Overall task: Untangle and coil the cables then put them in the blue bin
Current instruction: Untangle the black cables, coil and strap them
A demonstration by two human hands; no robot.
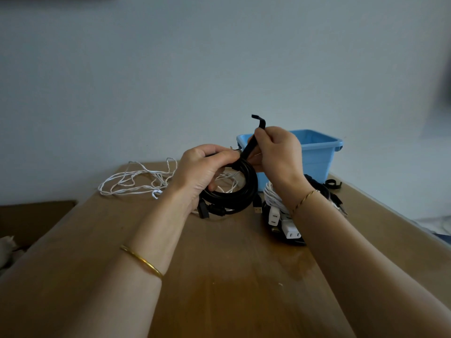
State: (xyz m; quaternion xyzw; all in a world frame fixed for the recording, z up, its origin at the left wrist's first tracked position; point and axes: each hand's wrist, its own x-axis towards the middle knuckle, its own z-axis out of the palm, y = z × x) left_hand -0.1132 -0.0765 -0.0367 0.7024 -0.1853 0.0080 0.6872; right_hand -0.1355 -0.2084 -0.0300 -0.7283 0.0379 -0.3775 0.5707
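A coiled black cable (240,191) hangs above the wooden table (219,276), and my left hand (199,170) grips its top. My right hand (277,152) pinches a flat black strap (256,132) that rises from the coil's top, its free end bent over above my fingers. Behind my right hand stands the blue bin (317,152), open side up. A loose white cable (136,181) sprawls on the table at the far left. A coiled white cable with white plugs (275,208) lies under my right wrist, on top of other black cables (319,189).
A second black strap (333,184) lies on the table beside the bin. The table's right edge runs diagonally past my right forearm. A darker surface (36,215) sits lower at the left.
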